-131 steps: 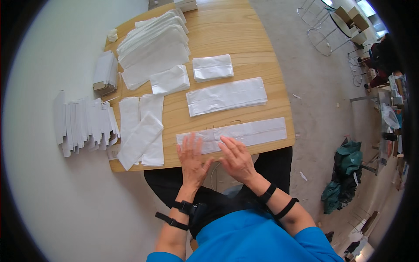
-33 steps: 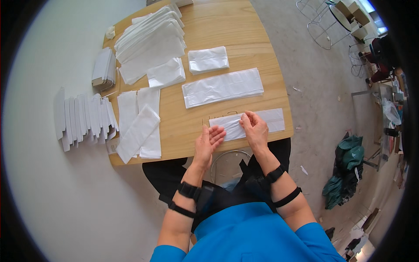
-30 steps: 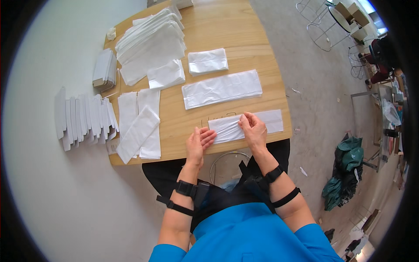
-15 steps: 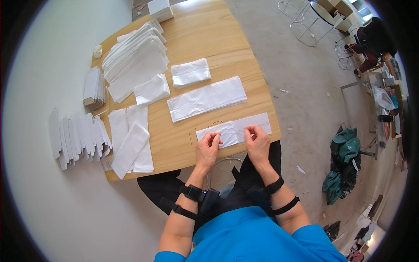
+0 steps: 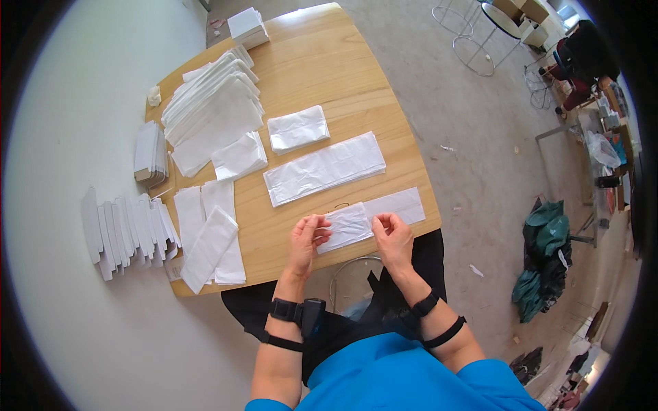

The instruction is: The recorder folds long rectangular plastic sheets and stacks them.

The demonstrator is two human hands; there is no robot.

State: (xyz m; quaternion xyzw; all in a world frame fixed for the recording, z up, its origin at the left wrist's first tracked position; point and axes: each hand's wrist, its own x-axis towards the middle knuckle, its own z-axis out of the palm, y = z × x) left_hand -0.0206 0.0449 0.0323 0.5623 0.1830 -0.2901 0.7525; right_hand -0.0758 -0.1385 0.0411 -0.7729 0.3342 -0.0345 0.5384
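A crinkled, thin white sheet [image 5: 348, 225], seemingly folded, lies over a longer flat white strip [image 5: 401, 205] at the table's near right edge. My left hand [image 5: 306, 236] is at the crinkled sheet's left end, thumb and curled fingers closing on its edge. My right hand [image 5: 393, 238] pinches near that sheet's right edge, above the flat strip; the fingertips partly hide the contact. Just beyond lies a long folded white sheet pile [image 5: 325, 168], and past it a shorter folded white stack [image 5: 298, 129].
The wooden table [image 5: 322, 61] holds fanned white sheets [image 5: 216, 106], crossed white strips [image 5: 212, 243] and a white block stack [image 5: 248, 29]. White folded cartons [image 5: 127, 233] stand at the left wall. Dark green and black bags [image 5: 541, 253] lie on the floor at right. A seated person [image 5: 586, 61] is far right.
My left hand has drawn left from the middle of the crinkled sheet to its left end. My right hand has moved left and nearer me, off the flat strip to the sheet's right edge.
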